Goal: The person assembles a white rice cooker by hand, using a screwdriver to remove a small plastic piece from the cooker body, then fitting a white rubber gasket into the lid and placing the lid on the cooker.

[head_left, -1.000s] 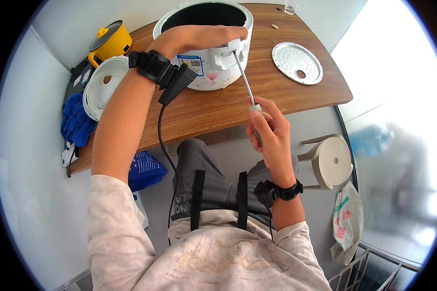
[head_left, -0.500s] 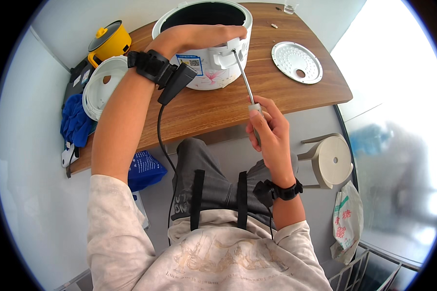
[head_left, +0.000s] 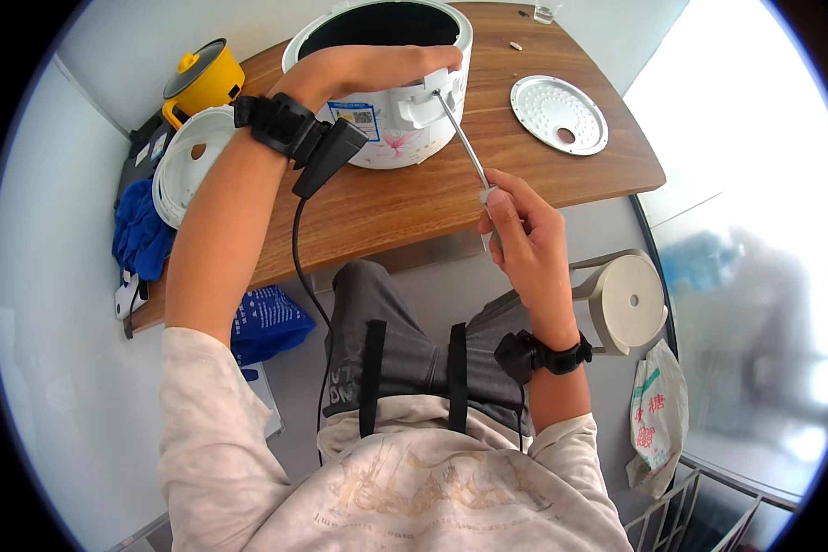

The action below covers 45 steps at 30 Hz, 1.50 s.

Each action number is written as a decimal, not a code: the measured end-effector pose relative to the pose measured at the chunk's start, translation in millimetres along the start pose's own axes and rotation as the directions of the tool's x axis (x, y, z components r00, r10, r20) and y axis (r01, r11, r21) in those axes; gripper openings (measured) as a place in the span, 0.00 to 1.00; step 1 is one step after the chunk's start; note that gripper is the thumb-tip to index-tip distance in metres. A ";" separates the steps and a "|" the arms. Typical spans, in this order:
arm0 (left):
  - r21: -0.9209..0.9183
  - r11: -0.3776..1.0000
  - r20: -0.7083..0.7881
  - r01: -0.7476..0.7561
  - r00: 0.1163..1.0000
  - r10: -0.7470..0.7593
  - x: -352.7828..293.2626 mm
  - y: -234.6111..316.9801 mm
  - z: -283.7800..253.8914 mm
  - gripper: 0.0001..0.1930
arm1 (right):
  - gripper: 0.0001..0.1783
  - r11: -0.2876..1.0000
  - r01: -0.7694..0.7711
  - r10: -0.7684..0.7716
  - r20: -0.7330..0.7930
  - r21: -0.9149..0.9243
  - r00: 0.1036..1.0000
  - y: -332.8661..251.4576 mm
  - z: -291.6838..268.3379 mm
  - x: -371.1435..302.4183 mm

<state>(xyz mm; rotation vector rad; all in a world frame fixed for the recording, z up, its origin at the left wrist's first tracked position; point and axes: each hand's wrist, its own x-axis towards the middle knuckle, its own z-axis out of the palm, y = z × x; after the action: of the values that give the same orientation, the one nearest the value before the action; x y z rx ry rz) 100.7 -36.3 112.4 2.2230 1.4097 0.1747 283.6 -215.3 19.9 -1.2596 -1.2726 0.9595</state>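
A white rice cooker body [head_left: 405,155] stands on the wooden table with its top off and its dark inside showing. My left hand [head_left: 386,70] lies across its near rim, fingers reaching to the right and gripping the edge by a white plastic bracket [head_left: 419,109] on the cooker's side. In my right hand [head_left: 527,228] is a screwdriver [head_left: 465,145], its grip pinched between thumb and fingers. The metal shaft slants up and left, with the tip at the bracket. My palm and fingers hide part of the screwdriver's handle.
On the table's right lies a perforated metal disc [head_left: 547,103]; a clear glass [head_left: 546,14] stands behind it. Leftward are a white lid part [head_left: 177,191], a yellow pot [head_left: 213,91] and a blue cloth [head_left: 141,230]. A beige stool [head_left: 627,308] stands below the table's right side.
My right hand has shifted slightly to the right and its fingers have changed position on the screwdriver's handle, which leans a little more. The left hand stays at the cooker's rim.
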 end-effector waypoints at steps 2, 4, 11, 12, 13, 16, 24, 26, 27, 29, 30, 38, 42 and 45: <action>-0.007 1.000 0.029 0.015 0.999 -0.015 -2.7 4.4 -1.8 0.46 | 0.15 0.995 0.020 -0.022 -0.013 -0.099 1.000 -5.2 -3.5 0.8; -0.015 1.000 0.044 0.027 0.999 -0.026 -2.9 4.2 -2.5 0.46 | 0.14 0.964 0.103 -0.118 -0.046 -0.245 0.992 -9.4 -6.1 1.4; -0.021 1.000 0.058 -0.022 0.998 0.023 -25.6 22.9 -8.9 0.46 | 0.20 0.411 0.262 -0.609 -0.050 -0.873 0.791 -14.7 -16.7 11.9; -0.026 0.999 0.062 -0.029 0.998 0.031 -27.7 23.2 -10.1 0.47 | 0.21 0.257 0.242 -0.699 -0.007 -0.936 0.716 -15.0 -16.9 14.9; -0.033 0.999 0.054 -0.022 0.998 0.024 -11.2 8.6 -3.9 0.47 | 0.21 0.250 0.233 -0.697 -0.007 -0.940 0.717 -14.4 -17.9 16.5; -0.007 0.999 0.008 0.031 0.999 -0.031 -6.8 4.4 -5.6 0.49 | 0.20 0.313 0.224 -0.667 -0.045 -0.923 0.744 -10.6 -16.4 20.3; -0.041 0.998 0.003 0.040 0.999 -0.040 -3.0 2.1 -0.5 0.52 | 0.20 0.818 0.266 -0.400 -0.172 -0.510 0.900 6.5 -5.5 -0.5; -0.043 0.999 0.017 0.023 1.000 -0.022 -2.8 1.9 -0.8 0.53 | 0.19 0.871 0.206 -0.305 -0.162 -0.447 0.938 3.4 -1.6 -5.8; -0.035 0.999 0.007 0.027 1.000 -0.027 -3.6 1.9 -0.9 0.52 | 0.18 0.893 0.177 -0.259 -0.152 -0.413 0.954 1.3 0.9 -8.1; -0.021 0.999 -0.013 0.035 0.999 -0.035 -5.6 2.9 -0.2 0.52 | 0.17 0.915 0.164 -0.231 -0.147 -0.368 0.962 -1.8 5.8 -10.5; -0.016 0.999 -0.021 0.036 0.999 -0.036 -5.5 3.7 0.2 0.52 | 0.17 0.925 0.156 -0.217 -0.146 -0.346 0.965 -2.7 7.1 -11.0; -0.024 0.999 -0.011 0.037 0.999 -0.038 -5.7 5.2 -1.1 0.51 | 0.15 0.920 0.198 -0.268 -0.174 -0.338 0.948 3.2 14.1 -7.4; -0.023 0.999 0.016 0.028 1.000 -0.027 -5.1 4.6 -2.8 0.50 | 0.15 0.933 0.185 -0.249 -0.185 -0.308 0.951 5.1 15.0 -6.3; -0.002 0.998 -0.031 0.056 0.998 -0.056 -1.8 -1.8 2.5 0.50 | 0.14 0.935 0.207 -0.264 -0.176 -0.288 0.948 9.1 17.2 -5.1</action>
<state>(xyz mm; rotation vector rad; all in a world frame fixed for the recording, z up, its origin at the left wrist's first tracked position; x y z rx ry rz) 99.3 -38.1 109.7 2.1860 1.4866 0.1919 267.3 -217.0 8.2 -1.3368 -1.3769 0.4772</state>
